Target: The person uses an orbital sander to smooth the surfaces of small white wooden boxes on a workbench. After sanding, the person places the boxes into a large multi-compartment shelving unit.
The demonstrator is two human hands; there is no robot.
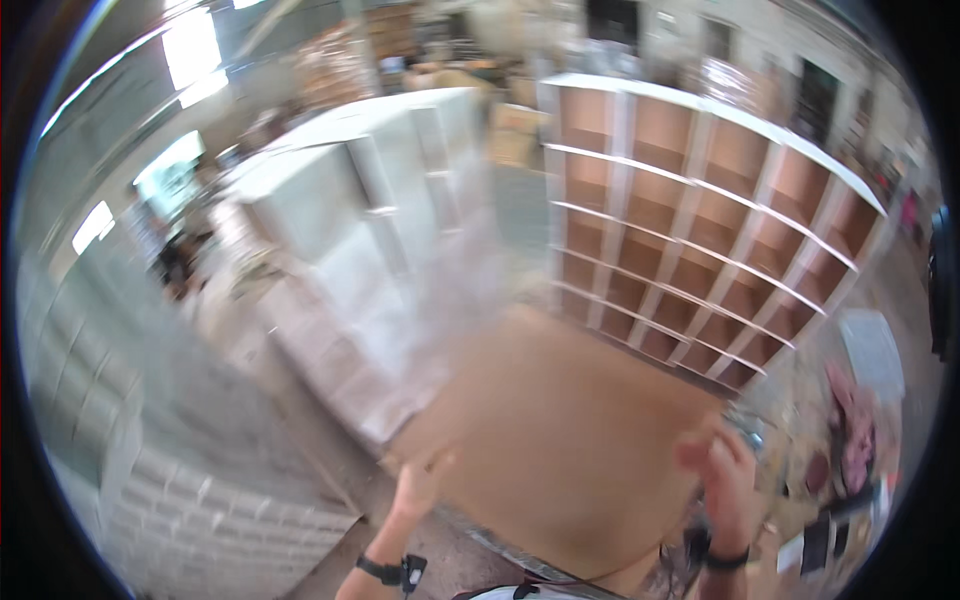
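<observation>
A large flat brown board (560,420) lies in front of me, its surface blurred by motion. At its left edge is my left hand (422,485), fingers stretched out over the board; blur hides whether they touch it. My right hand (728,480) is over the board's right edge, fingers loosely bent and apart, with no held thing visible. Both wrists wear dark bands. Beyond the board stands a white-edged shelving unit (690,185) with several brown-backed compartments. Left of it, a row of tall white panels or cabinets (370,230) is smeared.
At the left is a stack of pale, brick-like pieces (230,520). On the right, pink cloth (855,435), a pale sheet (872,350) and assorted small items lie around. Cardboard boxes (518,135) and wrapped stacks (335,65) stand farther back.
</observation>
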